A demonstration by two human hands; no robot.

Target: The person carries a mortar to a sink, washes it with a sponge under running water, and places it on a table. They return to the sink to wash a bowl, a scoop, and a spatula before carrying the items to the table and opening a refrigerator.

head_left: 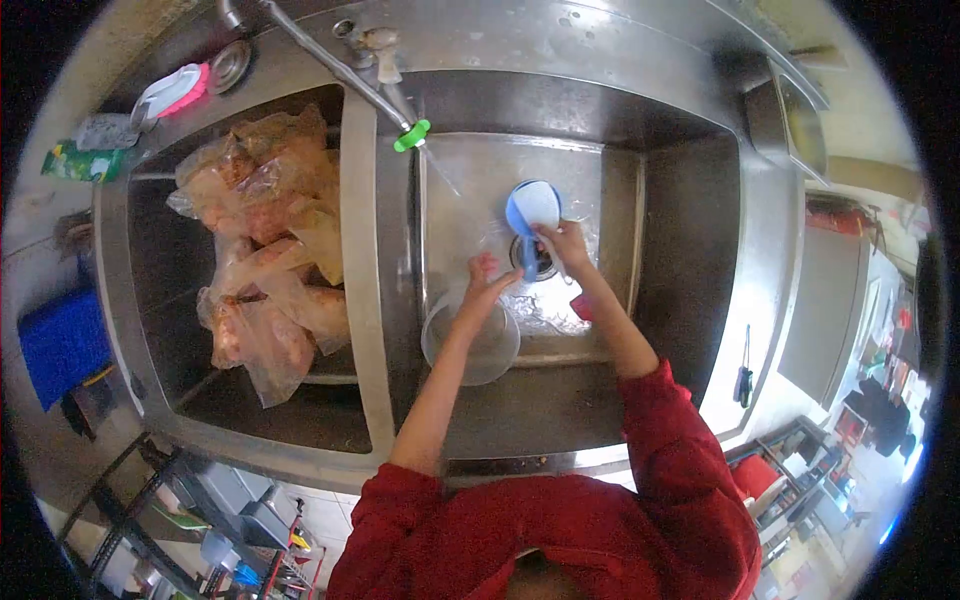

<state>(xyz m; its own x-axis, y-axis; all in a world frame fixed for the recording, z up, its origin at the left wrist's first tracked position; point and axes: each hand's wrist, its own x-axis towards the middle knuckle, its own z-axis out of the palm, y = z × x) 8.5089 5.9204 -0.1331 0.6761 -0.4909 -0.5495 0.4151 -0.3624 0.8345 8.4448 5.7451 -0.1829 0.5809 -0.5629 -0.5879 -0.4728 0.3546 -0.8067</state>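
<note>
Over the drain [546, 262], my right hand [566, 246] is closed on a blue, round-headed utensil [515, 218] with a pale, spoon-shaped face [538, 203]. Whether these are one piece or two stacked together I cannot tell. The blue handle points down toward my body, partly beside my right fingers. My left hand [487, 292] has its fingers apart, one fingertip right at the handle's lower end. Below that hand is a clear round tub [472, 345], partly covered by my left forearm. A thin stream of water leaves the tap [411, 136] with its green fitting, left of the utensil.
The left basin [160, 290] holds several clear plastic bags of raw-looking meat [275, 265]. A metal divider [365, 270] separates the basins. Along the back left ledge lie a pink-and-white item [180, 92] and a green packet [82, 162]. A blue cloth [65, 345] hangs at left.
</note>
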